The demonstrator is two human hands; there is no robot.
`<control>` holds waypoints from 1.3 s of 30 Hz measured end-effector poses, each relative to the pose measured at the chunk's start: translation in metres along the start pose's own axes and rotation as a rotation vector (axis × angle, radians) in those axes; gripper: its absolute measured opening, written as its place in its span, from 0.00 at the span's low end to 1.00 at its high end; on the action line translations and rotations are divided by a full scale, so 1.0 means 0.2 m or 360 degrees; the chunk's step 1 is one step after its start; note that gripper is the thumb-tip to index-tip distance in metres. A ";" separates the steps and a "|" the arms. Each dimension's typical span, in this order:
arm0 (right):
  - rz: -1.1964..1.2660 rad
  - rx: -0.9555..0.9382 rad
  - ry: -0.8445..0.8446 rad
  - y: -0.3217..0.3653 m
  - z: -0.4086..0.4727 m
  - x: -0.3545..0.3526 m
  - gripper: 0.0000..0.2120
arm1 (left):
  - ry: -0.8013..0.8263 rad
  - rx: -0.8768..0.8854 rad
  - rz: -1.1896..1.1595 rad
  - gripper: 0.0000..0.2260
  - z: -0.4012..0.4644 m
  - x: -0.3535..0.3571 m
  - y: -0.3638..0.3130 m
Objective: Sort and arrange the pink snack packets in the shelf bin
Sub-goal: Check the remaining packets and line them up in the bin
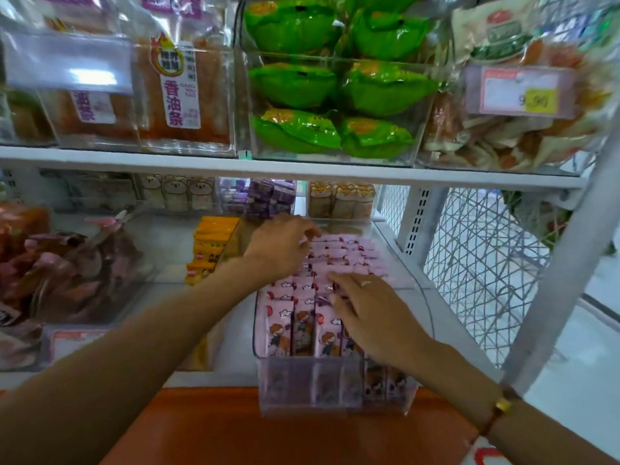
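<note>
Several pink snack packets (303, 325) with a cartoon figure stand in rows inside a clear shelf bin (335, 394) on the lower shelf. My left hand (280, 245) reaches over the back rows, its fingers curled down onto the far packets; whether it grips one is hidden. Nearer the front, my right hand (367, 312) lies across the packets on the right side of the bin, with its fingers spread and pressing on their tops.
Yellow packets (208, 248) stand left of the bin. A clear bin of dark pink snacks (77, 266) sits further left. Purple boxes (268, 196) are behind. A shelf board (302, 169) with green bags hangs above. A wire mesh side panel (483, 263) closes the right.
</note>
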State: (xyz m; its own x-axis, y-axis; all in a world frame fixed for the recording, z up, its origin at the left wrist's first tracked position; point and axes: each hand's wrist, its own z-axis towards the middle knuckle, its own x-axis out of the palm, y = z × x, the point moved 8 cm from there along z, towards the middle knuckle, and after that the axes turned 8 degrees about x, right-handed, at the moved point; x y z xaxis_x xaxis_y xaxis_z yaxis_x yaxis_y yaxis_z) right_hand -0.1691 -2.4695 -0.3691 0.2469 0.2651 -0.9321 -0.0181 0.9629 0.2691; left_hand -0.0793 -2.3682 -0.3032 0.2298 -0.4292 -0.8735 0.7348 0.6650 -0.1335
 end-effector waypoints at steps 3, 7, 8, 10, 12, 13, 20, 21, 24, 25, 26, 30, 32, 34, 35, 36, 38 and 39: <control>0.0027 -0.0037 -0.0091 0.00 -0.01 -0.01 0.21 | 0.0163 0.0015 0.0195 0.11 0.12 0.13 0.03; 0.0000 -0.0096 -0.0169 0.01 -0.01 -0.03 0.21 | 0.0278 0.0065 0.0344 0.09 0.18 0.23 0.05; 0.0010 -0.0096 -0.0174 0.01 -0.01 -0.03 0.21 | 0.0280 0.0058 0.0330 0.08 0.19 0.23 0.06; 0.0032 -0.0092 -0.0170 0.01 -0.01 -0.03 0.21 | 0.0284 0.0034 0.0288 0.07 0.21 0.23 0.08; 0.0029 -0.0087 -0.0158 0.00 -0.01 -0.02 0.21 | 0.0355 0.0026 0.0270 0.10 0.22 0.25 0.10; 0.0023 -0.0084 -0.0151 0.00 -0.01 -0.02 0.21 | 0.0401 0.0020 0.0279 0.12 0.22 0.27 0.10; 0.0027 -0.0052 -0.0093 0.00 -0.01 -0.01 0.21 | 0.0006 -0.0191 0.0014 0.06 0.23 0.20 0.14; 0.0007 -0.0059 -0.0078 0.00 0.00 -0.01 0.21 | -0.0108 -0.0270 -0.0120 0.06 0.22 0.16 0.14; -0.0015 -0.0062 -0.0048 0.00 0.00 -0.01 0.21 | -0.0432 -0.0642 -0.0747 0.07 0.13 0.09 0.17; -0.0024 -0.0074 -0.0047 0.01 0.01 -0.01 0.21 | -0.0551 -0.0757 -0.0944 0.07 0.08 0.07 0.16; -0.0035 -0.0089 -0.0045 0.01 0.01 -0.01 0.21 | -0.0680 -0.0821 -0.1067 0.08 0.02 0.03 0.16; -0.0056 -0.0118 0.0016 0.03 0.01 -0.04 0.18 | -0.1164 -0.0780 -0.1228 0.07 -0.23 -0.21 0.07; 0.0025 -0.0106 -0.0016 0.06 0.01 -0.09 0.17 | -0.1276 -0.0744 -0.1289 0.03 -0.34 -0.30 0.04; 0.0272 -0.0075 -0.0175 0.08 -0.01 -0.18 0.18 | -0.1272 -0.0693 -0.1337 0.02 -0.44 -0.34 -0.01; 0.0422 -0.0067 -0.0222 0.11 -0.04 -0.22 0.18 | -0.1252 -0.0660 -0.1389 0.02 -0.48 -0.34 -0.03; 0.0577 -0.0077 -0.0201 0.15 -0.07 -0.25 0.20 | -0.1217 -0.0632 -0.1456 0.01 -0.52 -0.34 -0.05; 0.0874 -0.0127 -0.0005 0.24 -0.14 -0.24 0.24 | -0.1110 -0.0575 -0.1607 0.06 -0.57 -0.32 -0.10; 0.0966 -0.0153 0.0076 0.27 -0.17 -0.24 0.24 | -0.1056 -0.0553 -0.1701 0.09 -0.59 -0.30 -0.12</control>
State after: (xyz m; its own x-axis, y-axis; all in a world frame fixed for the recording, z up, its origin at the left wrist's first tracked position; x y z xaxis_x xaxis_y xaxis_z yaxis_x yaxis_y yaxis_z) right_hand -0.2150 -2.4274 -0.3186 0.1213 0.7673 -0.6297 -0.2298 0.6388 0.7342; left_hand -0.1851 -2.2863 -0.3030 -0.0194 -0.9923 0.1223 0.5694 -0.1115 -0.8145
